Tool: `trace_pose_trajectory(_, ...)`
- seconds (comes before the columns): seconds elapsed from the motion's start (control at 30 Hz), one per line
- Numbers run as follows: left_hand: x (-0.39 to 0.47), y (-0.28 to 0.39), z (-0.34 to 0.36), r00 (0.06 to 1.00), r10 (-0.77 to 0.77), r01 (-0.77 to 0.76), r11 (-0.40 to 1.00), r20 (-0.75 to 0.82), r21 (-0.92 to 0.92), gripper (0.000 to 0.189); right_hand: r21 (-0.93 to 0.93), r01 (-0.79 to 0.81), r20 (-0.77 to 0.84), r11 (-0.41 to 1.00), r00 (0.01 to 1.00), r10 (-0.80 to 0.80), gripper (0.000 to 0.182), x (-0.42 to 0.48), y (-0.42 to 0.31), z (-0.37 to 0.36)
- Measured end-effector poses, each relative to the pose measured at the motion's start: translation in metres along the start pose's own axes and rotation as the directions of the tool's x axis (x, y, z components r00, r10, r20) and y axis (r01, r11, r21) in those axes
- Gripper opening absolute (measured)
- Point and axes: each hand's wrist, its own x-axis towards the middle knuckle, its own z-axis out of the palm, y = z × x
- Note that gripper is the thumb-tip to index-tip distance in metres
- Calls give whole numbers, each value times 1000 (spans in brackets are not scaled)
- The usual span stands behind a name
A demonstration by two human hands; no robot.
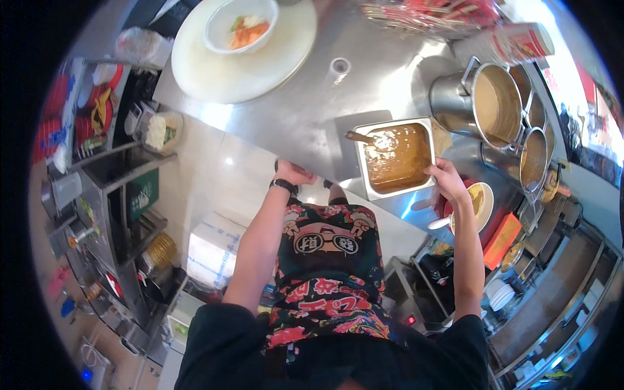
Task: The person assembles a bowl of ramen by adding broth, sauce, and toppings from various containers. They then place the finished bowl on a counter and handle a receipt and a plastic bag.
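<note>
My right hand [444,176] grips the near right corner of a square stainless steel pan [369,187], its thumb over the rim. Brown sauce [402,158] fills much of the pan, and a brown handle [360,137] leans out over its left rim. My left hand [296,174] is at the counter's front edge, lower left of the pan; its fingers are partly hidden, so its grip cannot be told. Right of the pan, a bowl or tub [482,207] with yellowish food and a white spoon [439,223] stands near my right forearm.
A round white board [204,73] on the steel counter [287,124] bears a white bowl [212,29] with food. A small clear cup [340,67] stands mid-counter. Steel pots [451,105] of sauce or soup line the right. Behind them lie stacked cups [507,44] and wrapped chopsticks [429,17].
</note>
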Motion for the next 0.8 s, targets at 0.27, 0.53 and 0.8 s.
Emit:
trace_pose_trajectory(0.27,81,-14,-42,984,18,9,988,178,-152,40,151,-38,-15,988,999,41,15,-34,-14,36)
trace_pose_trajectory(0.53,86,-40,-10,957,-228,278,898,182,-340,51,475,150,-284,867,959,-10,23,-72,32,95)
trace_pose_trajectory(0.8,176,-107,-28,945,26,190,769,327,-610,50,440,177,-355,880,935,-10,40,-130,-8,161)
